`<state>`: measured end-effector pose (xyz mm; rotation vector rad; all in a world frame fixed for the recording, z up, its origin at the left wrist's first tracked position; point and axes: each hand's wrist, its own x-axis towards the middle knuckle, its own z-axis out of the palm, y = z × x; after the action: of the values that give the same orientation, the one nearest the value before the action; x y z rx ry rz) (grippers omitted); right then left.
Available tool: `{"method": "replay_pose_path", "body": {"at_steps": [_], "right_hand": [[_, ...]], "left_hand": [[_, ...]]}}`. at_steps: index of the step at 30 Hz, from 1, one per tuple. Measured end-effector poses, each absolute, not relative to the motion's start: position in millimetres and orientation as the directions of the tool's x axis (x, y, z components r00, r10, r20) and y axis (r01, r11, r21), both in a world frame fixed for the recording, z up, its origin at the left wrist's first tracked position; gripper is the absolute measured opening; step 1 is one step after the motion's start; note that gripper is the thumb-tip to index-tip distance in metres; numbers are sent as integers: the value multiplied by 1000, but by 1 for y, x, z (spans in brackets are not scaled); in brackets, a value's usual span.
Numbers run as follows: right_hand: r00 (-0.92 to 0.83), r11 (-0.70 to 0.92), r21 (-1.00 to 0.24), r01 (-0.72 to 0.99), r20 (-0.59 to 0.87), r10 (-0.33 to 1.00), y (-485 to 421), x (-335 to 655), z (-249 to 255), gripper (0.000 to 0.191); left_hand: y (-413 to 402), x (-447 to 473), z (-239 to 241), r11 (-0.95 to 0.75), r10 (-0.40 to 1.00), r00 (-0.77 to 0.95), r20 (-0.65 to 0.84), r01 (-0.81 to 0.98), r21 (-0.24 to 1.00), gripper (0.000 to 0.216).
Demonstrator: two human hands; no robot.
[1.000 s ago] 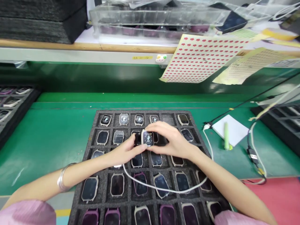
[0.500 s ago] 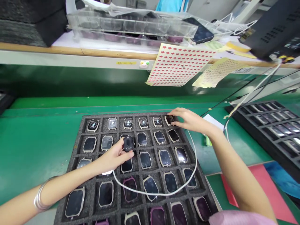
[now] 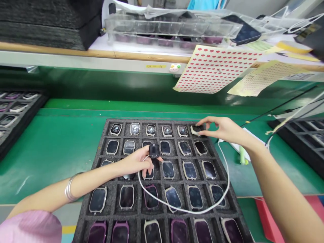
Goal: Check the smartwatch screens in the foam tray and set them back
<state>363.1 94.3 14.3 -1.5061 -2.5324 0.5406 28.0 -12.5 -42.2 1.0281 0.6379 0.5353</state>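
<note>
A black foam tray (image 3: 105, 125) with a grid of pockets holds several smartwatch bodies, screens up. My left hand (image 3: 138, 162) is over the tray's middle, fingers closed round a small black charging puck (image 3: 154, 150) on a white cable (image 3: 182, 210) that loops across the tray. My right hand (image 3: 222, 128) reaches to the tray's far right corner and pinches a cream-edged watch body (image 3: 195, 130) at its pocket there.
The tray lies on a green conveyor belt (image 3: 55, 145). More foam trays sit at the left edge (image 3: 15, 108) and right edge (image 3: 303, 135). A white pad with a green pen (image 3: 242, 156) lies right of the tray. Red sticker sheets (image 3: 215, 71) hang from the shelf above.
A second ago both hands held one watch on the puck at mid-tray. The right hand then moved to the far right corner and now pinches a watch there; the left keeps the puck.
</note>
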Motion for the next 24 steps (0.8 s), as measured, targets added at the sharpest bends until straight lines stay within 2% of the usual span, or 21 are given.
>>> {"method": "replay_pose_path", "body": {"at_steps": [5, 8, 13, 15, 18, 21, 24], "right_hand": [[-535, 511, -162, 844, -196, 822, 99, 357, 5, 38], [-521, 505, -127, 854, -198, 830, 99, 356, -4, 38], [-466, 457, -95, 884, -121, 876, 92, 357, -6, 38], [-430, 427, -140, 893, 12, 903, 83, 352, 1, 38], [-419, 480, -337, 810, 241, 875, 59, 326, 19, 38], [-583, 602, -495, 627, 215, 784, 27, 280, 30, 40], [-725, 661, -548, 512, 138, 675, 6, 238, 22, 37]], "left_hand": [[-13, 28, -42, 417, 688, 685, -239, -104, 903, 29], [-13, 28, -43, 414, 686, 688, -238, -100, 905, 29], [-12, 29, -41, 423, 687, 690, -228, -125, 897, 30], [-12, 29, -39, 436, 685, 691, -231, -135, 890, 33], [-11, 29, -38, 449, 682, 693, -235, -144, 882, 34], [-10, 28, -40, 447, 685, 694, -221, -161, 880, 35], [-10, 28, -43, 443, 690, 696, -198, -190, 876, 43]]}}
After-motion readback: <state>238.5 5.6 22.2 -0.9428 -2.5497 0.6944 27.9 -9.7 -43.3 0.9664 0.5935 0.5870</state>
